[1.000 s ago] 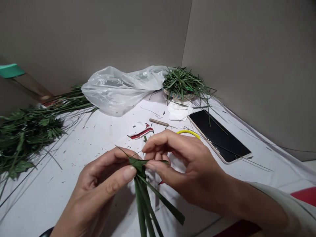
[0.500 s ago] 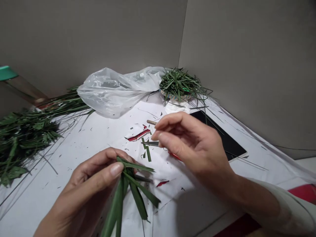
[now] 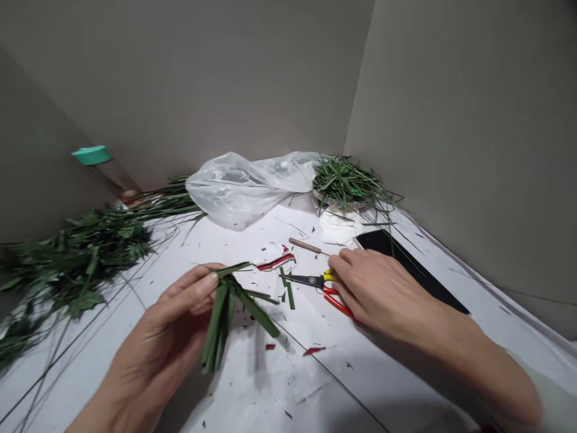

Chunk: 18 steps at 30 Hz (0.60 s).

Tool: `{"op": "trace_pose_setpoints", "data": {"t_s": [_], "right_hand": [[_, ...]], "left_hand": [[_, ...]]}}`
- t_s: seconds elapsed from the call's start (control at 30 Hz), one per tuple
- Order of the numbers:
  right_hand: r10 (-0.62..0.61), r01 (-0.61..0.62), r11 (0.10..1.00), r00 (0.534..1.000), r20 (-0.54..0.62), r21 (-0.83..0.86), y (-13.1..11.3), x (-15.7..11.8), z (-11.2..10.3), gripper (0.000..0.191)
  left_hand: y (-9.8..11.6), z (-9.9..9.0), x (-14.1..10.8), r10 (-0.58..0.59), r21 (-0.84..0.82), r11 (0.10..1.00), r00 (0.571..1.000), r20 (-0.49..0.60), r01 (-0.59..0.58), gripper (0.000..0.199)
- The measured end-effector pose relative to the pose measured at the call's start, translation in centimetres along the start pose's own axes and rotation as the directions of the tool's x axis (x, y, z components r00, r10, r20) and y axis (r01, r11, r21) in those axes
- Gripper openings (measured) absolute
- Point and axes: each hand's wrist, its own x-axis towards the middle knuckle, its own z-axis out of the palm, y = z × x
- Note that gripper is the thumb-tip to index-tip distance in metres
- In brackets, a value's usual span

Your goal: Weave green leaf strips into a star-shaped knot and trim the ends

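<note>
My left hand (image 3: 180,307) pinches a bundle of folded green leaf strips (image 3: 219,325) between thumb and fingers; the loose ends fan out downward and to the right. Over the table, my right hand (image 3: 374,288) has its fingers curled down on the handles of a pair of scissors (image 3: 311,280), one handle yellow and one red. The dark blades point left, and part of the handles is hidden under the hand. Just beyond the fingertips lies a thin tool with a wooden handle (image 3: 304,245), its metal shaft running toward the hand.
Leaf scraps (image 3: 288,291) and red-and-white scraps (image 3: 276,262) litter the white table cover (image 3: 252,397). Behind are a clear plastic bag (image 3: 243,189) and a heap of cut green strips (image 3: 345,180). Leafy stems (image 3: 108,240) and a teal-capped bottle (image 3: 92,155) are left; a black flat object (image 3: 424,276) is right.
My right hand has come down onto the scissors' handles from a raised position with its fingers in the air. My left hand still holds the leaf bundle. The camera view has shifted.
</note>
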Motion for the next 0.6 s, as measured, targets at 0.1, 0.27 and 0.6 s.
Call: {"op": "trace_pose_setpoints", "data": {"t_s": [0.1, 0.27, 0.6], "right_hand": [[0.003, 0.006, 0.994, 0.997, 0.08, -0.107, -0.3, -0.2, 0.2, 0.018], [-0.012, 0.031, 0.991, 0.989, 0.148, -0.132, -0.6, -0.1, 1.0, 0.012], [0.066, -0.009, 0.951, 0.982, -0.176, 0.31, -1.4, 0.2, 0.5, 0.024]], "left_hand": [[0.1, 0.1, -0.2, -0.06, -0.111, 0.992, 0.998, 0.002, 0.06, 0.011], [-0.5, -0.7, 0.2, -0.06, -0.251, 0.966, 0.998, 0.036, 0.067, 0.021], [-1.1, -1.2, -0.3, -0.024, -0.238, 0.971, 1.0, -0.004, 0.022, 0.023]]}}
